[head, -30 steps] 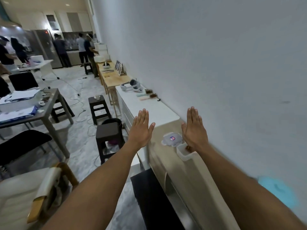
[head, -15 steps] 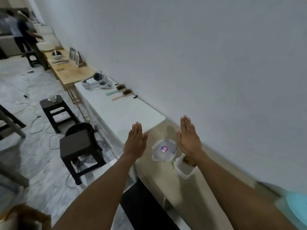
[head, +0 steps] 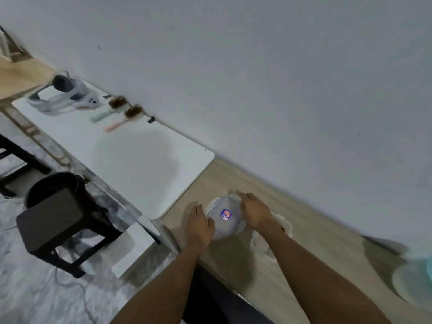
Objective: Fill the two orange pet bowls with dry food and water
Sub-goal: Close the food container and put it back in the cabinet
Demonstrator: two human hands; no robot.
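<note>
A round, translucent lidded container (head: 225, 224) with a small blue-and-red sticker stands on the wooden counter (head: 311, 244) by the wall. My left hand (head: 199, 228) holds its left side, thumb on the lid. My right hand (head: 255, 212) lies over its right edge with fingers bent over the rim. An open white tub (head: 260, 245) sits just right of it, partly hidden under my right forearm; its contents are hidden. No orange bowl is in view. The picture is blurred.
A white table (head: 140, 160) adjoins the counter on the left and carries a headset (head: 63, 94) and two brushes (head: 121, 111). A black stool (head: 58, 220) stands on the floor. A pale teal object (head: 416, 284) lies at the right edge.
Both hands have dropped from hovering flat in the air onto the lidded container, one on each side. The view has swung down and right toward the counter.
</note>
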